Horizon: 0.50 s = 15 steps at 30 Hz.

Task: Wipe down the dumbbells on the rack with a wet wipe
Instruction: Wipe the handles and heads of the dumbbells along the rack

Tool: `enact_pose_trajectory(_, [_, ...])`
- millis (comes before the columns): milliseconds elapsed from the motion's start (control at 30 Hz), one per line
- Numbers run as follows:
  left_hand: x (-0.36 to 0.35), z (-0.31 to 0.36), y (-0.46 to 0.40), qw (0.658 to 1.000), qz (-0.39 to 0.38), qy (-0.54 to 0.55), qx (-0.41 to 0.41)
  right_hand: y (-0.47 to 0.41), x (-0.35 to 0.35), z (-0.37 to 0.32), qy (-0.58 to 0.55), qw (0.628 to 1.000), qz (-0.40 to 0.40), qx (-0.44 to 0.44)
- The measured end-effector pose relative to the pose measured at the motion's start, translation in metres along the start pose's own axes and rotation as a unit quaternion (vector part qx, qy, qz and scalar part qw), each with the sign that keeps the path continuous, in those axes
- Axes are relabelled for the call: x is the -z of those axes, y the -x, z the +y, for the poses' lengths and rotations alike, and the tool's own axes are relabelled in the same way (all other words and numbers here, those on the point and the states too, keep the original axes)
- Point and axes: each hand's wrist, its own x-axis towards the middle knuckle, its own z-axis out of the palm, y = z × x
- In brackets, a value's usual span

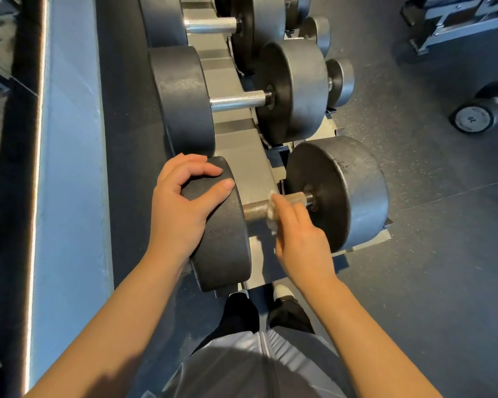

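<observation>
Left grip: left hand (181, 202) lies over the top edge of the nearest dumbbell's left head (219, 225), fingers curled across the rim and thumb pressed on the rounded face.
Right grip: right hand (296, 239) pinches a crumpled white wet wipe (271, 214) between thumb and fingers, the forefinger stretched along the bar (the rest of the wipe is hidden under the palm).
Wet wipe: pressed against the knurled handle (256, 209) of the nearest dumbbell, about midway between its two heads.
Nearest dumbbell: lies crosswise on the grey rack (242, 156), its right head (342, 191) overhanging the rack's front rail; a scuffed patch shows on that head's upper rim.
Second dumbbell (237, 100): next along on the same rack, just beyond the one being wiped, with a bright knurled handle between two dark round heads.
Further dumbbells: another steel handle (210, 25) shows beyond it near the top edge, and smaller heads sit on a lower tier to the right.
Floor: dark speckled rubber (429, 254); a loose dumbbell (483, 110) lies on it at the far right, well apart from the rack, its end cap marked with a number too blurred to be sure of.
Person: stands at the rack's near end, grey top, dark trousers and a white shoe toe (282, 291) in view below the arms.
</observation>
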Motion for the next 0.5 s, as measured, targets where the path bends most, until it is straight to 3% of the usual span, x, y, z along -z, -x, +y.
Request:
enact_pose_trajectory(67, [0.0, 0.001, 0.0, 1.0, 0.005, 0.003, 0.003, 0.002, 0.009, -0.001, 0.038, 0.995, 0.056, -0.073])
enact_pose_trajectory(133, [-0.001, 0.003, 0.0, 1.0, 0.004, 0.001, 0.004, -0.014, 0.022, -0.004, 0.108, 0.988, 0.081, -0.069])
enact_pose_trajectory(200, [-0.002, 0.004, 0.001, 1.0, 0.001, 0.001, 0.001, -0.037, 0.036, -0.008, 0.216, 0.975, -0.003, -0.05])
enact_pose_trajectory(300, [-0.001, 0.004, 0.003, 1.0, 0.004, 0.005, -0.008, -0.045, 0.029, 0.004, 0.357, 0.926, -0.124, -0.004])
enact_pose_trajectory(367, [0.0, 0.003, 0.003, 1.0, 0.004, 0.007, -0.009, -0.035, 0.025, 0.009, 0.447, 0.887, -0.115, 0.014])
enact_pose_trajectory(400, [0.0, 0.002, 0.003, 1.0, 0.003, 0.01, -0.009, -0.029, 0.025, 0.011, 0.454, 0.885, -0.101, 0.028])
enact_pose_trajectory(500, [0.0, 0.001, 0.003, 1.0, 0.002, 0.015, -0.012, -0.014, 0.025, 0.017, 0.484, 0.857, -0.161, 0.074])
